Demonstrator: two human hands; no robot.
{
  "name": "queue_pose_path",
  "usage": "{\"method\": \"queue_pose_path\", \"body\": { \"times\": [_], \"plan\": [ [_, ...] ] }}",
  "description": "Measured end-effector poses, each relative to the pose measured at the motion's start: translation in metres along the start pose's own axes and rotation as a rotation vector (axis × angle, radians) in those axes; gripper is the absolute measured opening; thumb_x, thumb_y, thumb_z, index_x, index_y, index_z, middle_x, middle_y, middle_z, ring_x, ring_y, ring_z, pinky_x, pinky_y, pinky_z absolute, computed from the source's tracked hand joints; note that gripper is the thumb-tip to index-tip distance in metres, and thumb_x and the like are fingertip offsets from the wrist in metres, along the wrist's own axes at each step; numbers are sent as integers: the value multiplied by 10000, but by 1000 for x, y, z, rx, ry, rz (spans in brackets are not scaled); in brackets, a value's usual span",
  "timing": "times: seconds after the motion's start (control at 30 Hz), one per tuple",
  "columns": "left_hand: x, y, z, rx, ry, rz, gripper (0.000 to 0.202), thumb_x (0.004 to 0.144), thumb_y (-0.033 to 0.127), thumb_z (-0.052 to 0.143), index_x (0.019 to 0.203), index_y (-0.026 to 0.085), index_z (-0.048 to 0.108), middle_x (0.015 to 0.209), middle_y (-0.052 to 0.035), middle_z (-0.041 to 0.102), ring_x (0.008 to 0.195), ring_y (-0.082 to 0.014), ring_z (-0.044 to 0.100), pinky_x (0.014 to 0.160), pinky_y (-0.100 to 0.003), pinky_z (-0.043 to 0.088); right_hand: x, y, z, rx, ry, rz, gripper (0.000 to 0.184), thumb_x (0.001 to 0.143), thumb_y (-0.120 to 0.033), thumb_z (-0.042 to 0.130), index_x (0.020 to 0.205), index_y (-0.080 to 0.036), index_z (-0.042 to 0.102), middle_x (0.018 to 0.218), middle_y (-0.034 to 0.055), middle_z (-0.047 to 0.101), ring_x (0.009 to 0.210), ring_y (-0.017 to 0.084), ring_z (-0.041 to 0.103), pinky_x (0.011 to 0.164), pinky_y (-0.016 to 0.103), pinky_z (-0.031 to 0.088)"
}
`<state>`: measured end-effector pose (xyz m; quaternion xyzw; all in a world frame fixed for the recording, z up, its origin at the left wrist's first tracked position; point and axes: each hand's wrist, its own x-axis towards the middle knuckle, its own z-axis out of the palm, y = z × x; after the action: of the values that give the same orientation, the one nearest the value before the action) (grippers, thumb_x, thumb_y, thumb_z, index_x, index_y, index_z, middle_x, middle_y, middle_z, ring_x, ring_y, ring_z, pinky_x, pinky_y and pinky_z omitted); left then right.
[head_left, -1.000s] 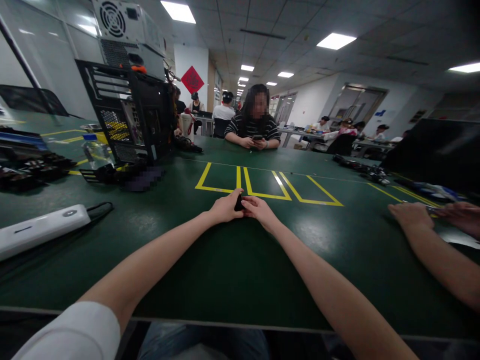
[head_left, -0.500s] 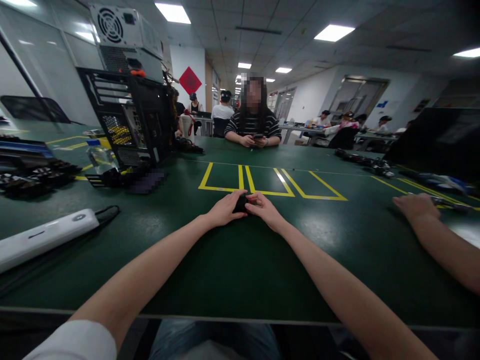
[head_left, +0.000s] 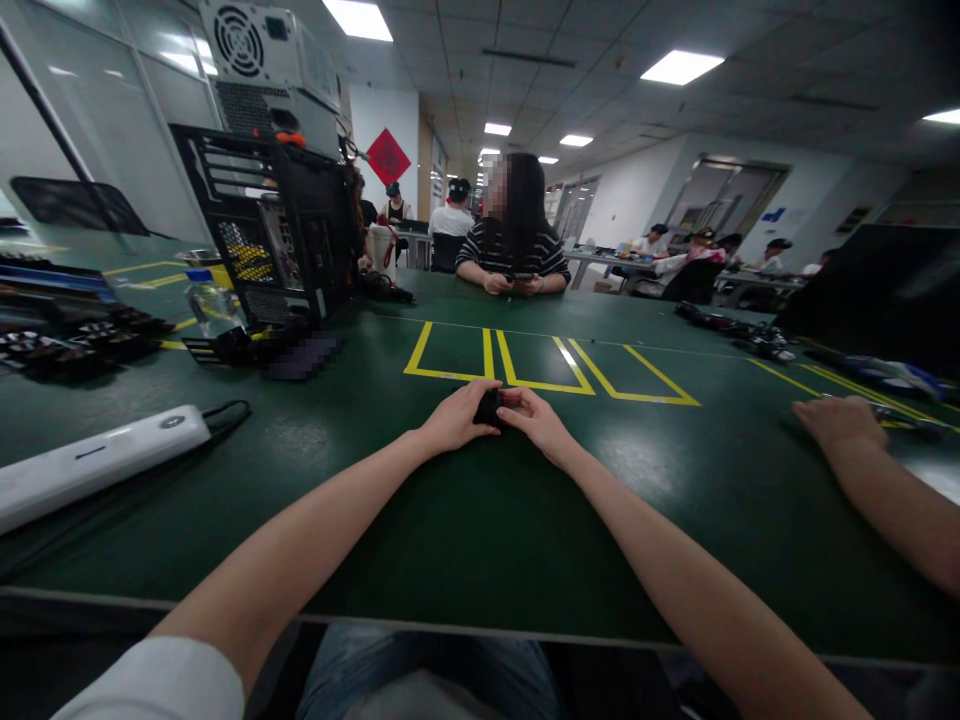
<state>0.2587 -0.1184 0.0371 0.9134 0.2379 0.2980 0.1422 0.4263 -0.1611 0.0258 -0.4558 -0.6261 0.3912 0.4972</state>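
A small black object (head_left: 488,407) sits between my two hands over the middle of the green table (head_left: 450,530); its kind is too dark and small to make out. My left hand (head_left: 459,415) curves round its left side, thumb below and fingers above. From the right, my right hand (head_left: 534,420) pinches it with thumb and fingertips. Both hands rest low, just in front of the yellow tape outlines (head_left: 544,385). Part of the object is hidden behind the fingers.
An open computer case (head_left: 307,235) with a power supply (head_left: 262,45) on top stands at the left, near a water bottle (head_left: 212,303). A white power strip (head_left: 97,465) lies front left. Another person's hand (head_left: 840,425) is at the right. Opposite sits a person in a striped shirt (head_left: 517,255).
The view has shifted slightly, so the scene sits a little further right. My hands keep the same hold on the black object. The person opposite has turned their head to the side.
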Motion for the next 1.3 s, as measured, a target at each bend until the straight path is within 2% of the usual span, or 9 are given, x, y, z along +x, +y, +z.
{"method": "queue_pose_path", "body": {
  "times": [0.23,0.37,0.6,0.77,1.0,1.17,1.3],
  "plan": [
    [0,-2,1,-8,11,12,609,658,326,610,1161,220,283,1156,-70,412,1054,-211,428,864,-377,368,-3,-3,0,39,-22,3,313,645,-275,604,921,-207,475,910,11,541,879,137,526,820,329,411],
    [0,-3,3,-22,34,39,616,640,305,630,1152,223,296,1144,-67,419,1047,-219,433,863,-383,371,-1,0,0,65,11,30,262,665,-299,584,890,-205,487,898,10,548,857,134,531,799,328,423],
    [1,-5,4,-69,84,98,602,624,280,645,1132,225,325,1142,-63,425,1068,-224,418,900,-388,346,2,2,2,96,44,-58,265,628,-239,625,860,-208,502,921,-2,542,862,125,537,828,309,411],
    [0,-4,-1,-111,49,117,649,609,330,655,1151,229,313,1155,-57,416,1072,-215,414,913,-372,339,-1,0,2,64,33,-65,250,635,-241,618,854,-208,501,909,-2,539,841,127,541,808,309,422],
    [-1,-4,-1,-115,59,95,628,605,326,660,1132,220,335,1133,-57,429,1052,-215,427,895,-368,353,-4,-3,3,81,12,-60,260,636,-236,617,863,-210,495,943,2,527,853,134,543,804,312,424],
    [-1,-1,-3,-127,55,76,619,592,303,671,1116,228,350,1126,-51,435,1041,-218,436,881,-377,363,-5,-5,4,60,55,-58,186,675,-279,577,834,-207,512,884,-5,525,836,126,534,810,317,421],
    [-1,1,-4,-151,49,76,603,596,283,667,1111,225,359,1112,-51,447,1026,-214,450,872,-377,369,-5,-6,3,44,54,-19,296,668,-286,585,944,-224,500,954,12,518,835,134,543,787,324,432]
  ]
}}
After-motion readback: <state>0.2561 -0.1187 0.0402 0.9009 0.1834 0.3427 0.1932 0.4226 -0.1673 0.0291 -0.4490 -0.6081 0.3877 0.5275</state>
